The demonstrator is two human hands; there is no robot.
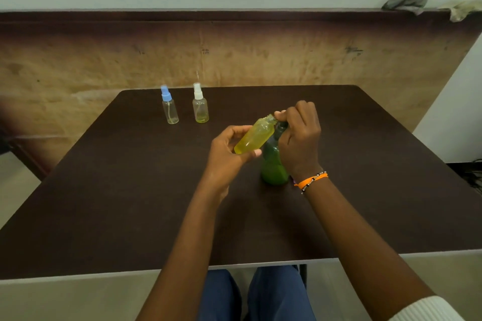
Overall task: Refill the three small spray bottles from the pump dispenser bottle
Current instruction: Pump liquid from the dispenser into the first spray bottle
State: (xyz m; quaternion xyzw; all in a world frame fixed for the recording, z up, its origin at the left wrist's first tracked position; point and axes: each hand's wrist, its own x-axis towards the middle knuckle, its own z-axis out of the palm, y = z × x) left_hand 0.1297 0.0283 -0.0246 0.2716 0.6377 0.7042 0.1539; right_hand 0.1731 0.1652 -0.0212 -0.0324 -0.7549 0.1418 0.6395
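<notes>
The dark brown rectangular worktop (130, 203) fills the middle of the frame, backed by a worn tan board panel (234, 55). Just right of centre stands the green translucent plastic pump dispenser bottle (272, 164), upright on the worktop, its dark pump head hidden under the right hand (300, 138), whose fingers (283, 113) curl down around the top of the pump. Touching that pump from the left is the small uncapped clear spray bottle holding yellow liquid (254, 137); its long axis slants from lower left to upper right, the open neck tipped up against the spout. The left hand (227, 154) pinches its base end, thumb below and fingers above. Since the neck lies directly under the right fingers, the next press likely hinges on keeping mouth and spout aligned. At the upper left of the worktop, well apart from the hands, stand the small clear spray bottle with a blue cap (169, 107) and, just beside it, the small clear spray bottle with a white cap (200, 107), both nearly empty.
</notes>
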